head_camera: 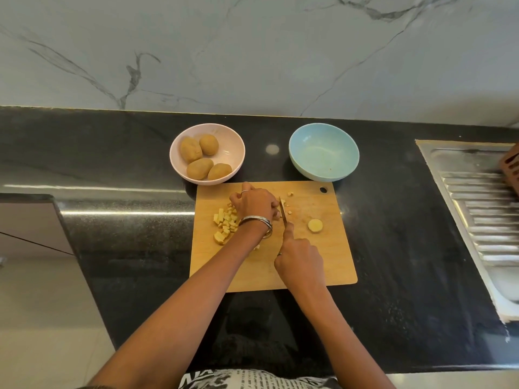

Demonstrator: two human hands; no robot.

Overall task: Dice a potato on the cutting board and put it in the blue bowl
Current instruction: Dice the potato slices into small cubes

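Observation:
A wooden cutting board [317, 259] lies on the black counter. My left hand [254, 203] curls over potato pieces near the board's middle; what is under it is hidden. Beside its fingers stands the blade of a knife [283, 212], and my right hand [299, 256] grips the handle with the index finger along the blade's back. A pile of diced potato [224, 224] lies left of my left wrist. A few small bits [289, 204] sit right of the blade, and a round end slice [315, 225] lies further right. The blue bowl [323, 151] behind the board holds nothing.
A pink bowl [207, 136] with several whole potatoes [191, 149] stands behind the board's left corner. A steel sink drainboard [483, 209] fills the right side. The marble wall rises behind the counter, whose front edge runs just below the board.

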